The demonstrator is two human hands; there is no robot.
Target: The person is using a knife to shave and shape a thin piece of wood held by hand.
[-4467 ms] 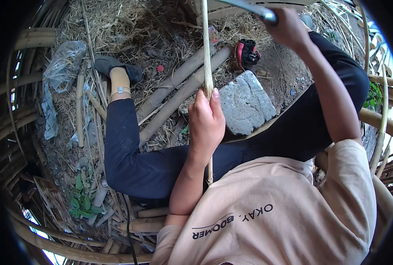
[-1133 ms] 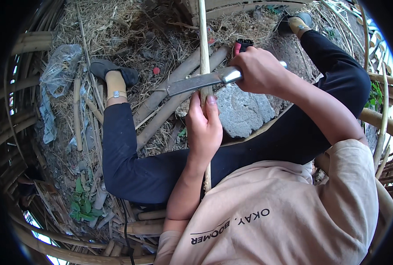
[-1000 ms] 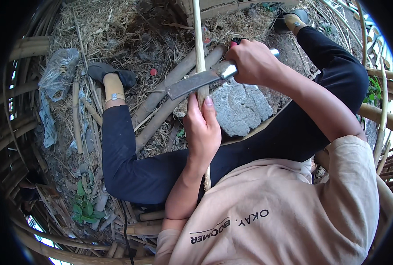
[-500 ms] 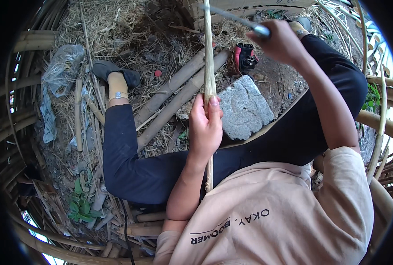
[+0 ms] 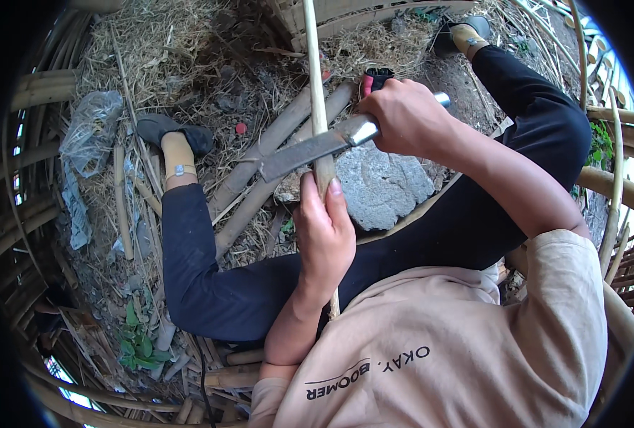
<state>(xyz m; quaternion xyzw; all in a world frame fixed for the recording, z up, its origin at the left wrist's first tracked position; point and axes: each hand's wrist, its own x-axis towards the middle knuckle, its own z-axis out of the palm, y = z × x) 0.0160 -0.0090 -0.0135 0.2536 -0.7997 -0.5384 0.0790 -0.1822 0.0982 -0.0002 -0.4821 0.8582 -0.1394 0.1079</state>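
My left hand (image 5: 325, 232) is closed around a long pale wooden stick (image 5: 314, 78), thumb along its near face. The stick runs from the top of the view down to my shirt at the waist. In my right hand (image 5: 408, 118) is a machete (image 5: 306, 153) with a broad, dull grey blade and a shiny metal handle. Its blade lies across the stick just above my left fingers, pointing left. Behind the stick sits a rough grey stone (image 5: 381, 187), between my legs.
Two bamboo poles (image 5: 260, 160) lie on the ground left of the stone. A red and black object (image 5: 375, 80) is partly hidden behind my right hand. A clear plastic bag (image 5: 92, 132) lies far left, green plants (image 5: 140, 342) lower left. Bamboo railings (image 5: 613, 182) stand around me.
My right hand has brought the machete down and toward me, from the stick's upper part to just above my left hand. The stick has tilted a little left at its top.
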